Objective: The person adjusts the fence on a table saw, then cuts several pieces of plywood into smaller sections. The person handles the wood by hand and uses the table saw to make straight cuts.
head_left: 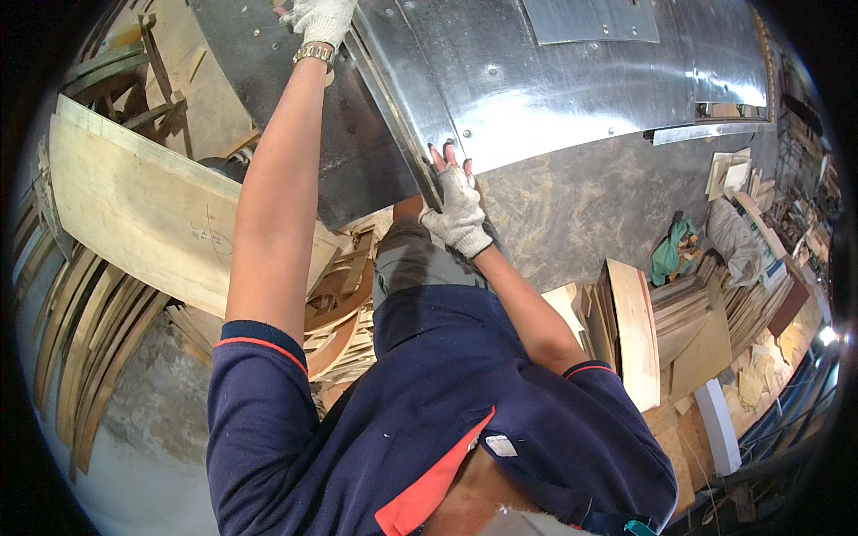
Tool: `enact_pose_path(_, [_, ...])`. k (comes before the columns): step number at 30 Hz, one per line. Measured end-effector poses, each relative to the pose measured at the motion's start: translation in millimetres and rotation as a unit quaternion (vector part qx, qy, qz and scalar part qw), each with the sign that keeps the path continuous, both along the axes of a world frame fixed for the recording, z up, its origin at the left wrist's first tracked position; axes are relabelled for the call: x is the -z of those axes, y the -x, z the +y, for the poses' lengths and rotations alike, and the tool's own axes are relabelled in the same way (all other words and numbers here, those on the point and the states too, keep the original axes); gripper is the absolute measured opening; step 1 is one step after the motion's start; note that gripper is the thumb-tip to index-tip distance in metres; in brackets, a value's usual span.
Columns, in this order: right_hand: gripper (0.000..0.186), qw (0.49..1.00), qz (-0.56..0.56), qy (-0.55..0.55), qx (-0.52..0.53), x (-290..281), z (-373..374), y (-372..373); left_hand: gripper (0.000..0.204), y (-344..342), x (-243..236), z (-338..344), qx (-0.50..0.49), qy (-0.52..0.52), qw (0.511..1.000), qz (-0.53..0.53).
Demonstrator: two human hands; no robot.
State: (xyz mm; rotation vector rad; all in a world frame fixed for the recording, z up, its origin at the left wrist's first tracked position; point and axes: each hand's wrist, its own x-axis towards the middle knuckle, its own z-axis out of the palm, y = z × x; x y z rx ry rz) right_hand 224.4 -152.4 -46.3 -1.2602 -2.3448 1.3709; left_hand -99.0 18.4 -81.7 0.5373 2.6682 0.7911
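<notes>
Both my hands wear off-white knit gloves that leave fingertips bare. My right hand [458, 204] lies at the near edge of a shiny metal work surface [545, 107], fingers stretched out flat and apart, thumb beside the near end of a long narrow strip [384, 100]. Up at the top edge of the picture, my left hand [322, 20] is over the far part of that strip. Its fingers are mostly cut off, so their grip is hidden. A dark flat plate [357, 170] borders the strip on the left.
A large pale plywood sheet [134, 192] leans at the left, above several curved wooden strips [89, 348]. Stacked boards [635, 330], a green cloth [675, 250] and a pale sack [737, 237] lie on the right. Wood offcuts [357, 268] are beside my legs.
</notes>
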Motion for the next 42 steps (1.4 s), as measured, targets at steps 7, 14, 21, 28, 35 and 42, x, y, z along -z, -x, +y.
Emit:
enact_pose_path(7, [0.084,1.0,0.002,0.001,0.004,2.9,0.1,-3.1,0.091,-4.3,-3.2,1.0,0.001,-0.01,1.0,0.015])
enact_pose_path(14, [0.091,1.0,0.004,0.008,-0.009,2.9,1.5,-3.9,0.089,-1.5,-0.3,0.2,-0.008,0.005,1.0,0.008])
enact_pose_path(21, [0.087,1.0,0.005,-0.018,-0.006,8.6,1.7,-2.3,0.087,-0.3,5.1,3.2,-0.004,0.008,1.0,0.024])
enact_pose_path(28, [0.087,0.999,-0.039,-0.014,-0.009,-10.4,6.1,6.0,0.114,13.2,9.5,-4.1,0.133,-0.107,0.983,0.07])
enact_pose_path(35, [0.091,0.999,-0.006,-0.041,-0.005,-22.2,-0.8,7.9,0.104,12.7,-15.2,-0.1,0.085,-0.043,0.994,0.062])
enact_pose_path(42, [0.094,0.998,-0.034,-0.037,-0.026,-16.0,0.1,9.5,0.101,15.5,-39.4,6.3,0.07,-0.001,0.998,0.004])
